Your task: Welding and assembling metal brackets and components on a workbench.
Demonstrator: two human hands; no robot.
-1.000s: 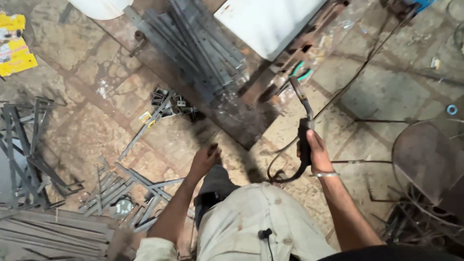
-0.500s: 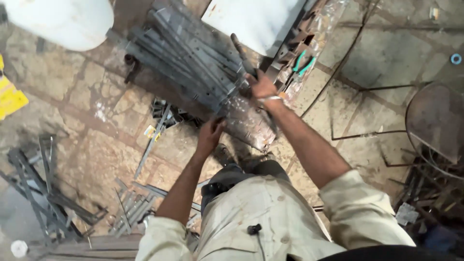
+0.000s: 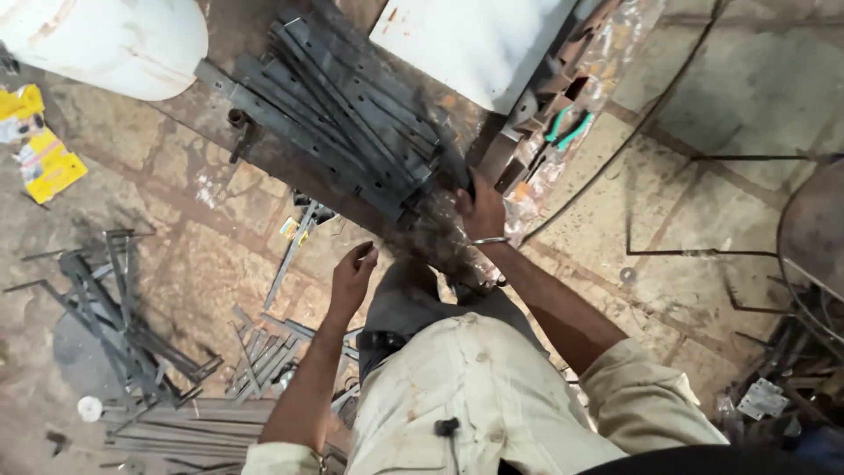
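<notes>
Stone-slab floor (image 3: 703, 97) fills the frame, dusty and littered with metal offcuts. White panel (image 3: 470, 44) lies top centre; rounded white container (image 3: 105, 40) top left. Stack of flat perforated steel strips (image 3: 343, 110) runs diagonally from upper left toward frame centre, lying on a rusty plate (image 3: 264, 167). Second heap of strips and angle pieces (image 3: 123, 325) lower left, more loose ones (image 3: 264, 352) just left of the person's knee. Crumpled clear plastic sheet (image 3: 571, 114) right of the stack, pliers with green handles (image 3: 567, 127) on it. Thin dark cable (image 3: 651, 114) runs from upper right down toward centre. Yellow packet (image 3: 44, 158) at the left edge.

Right hand (image 3: 482, 211), centre frame, sits at the near end of the strip stack, fingers curled onto the strip ends and the plastic there; can't tell whether it grips a strip or only presses. Metal bangle on that wrist. Left hand (image 3: 352, 277), just below and left of it, hangs over the floor, fingers loosely bent, holding nothing visible, apart from the stack.
</notes>
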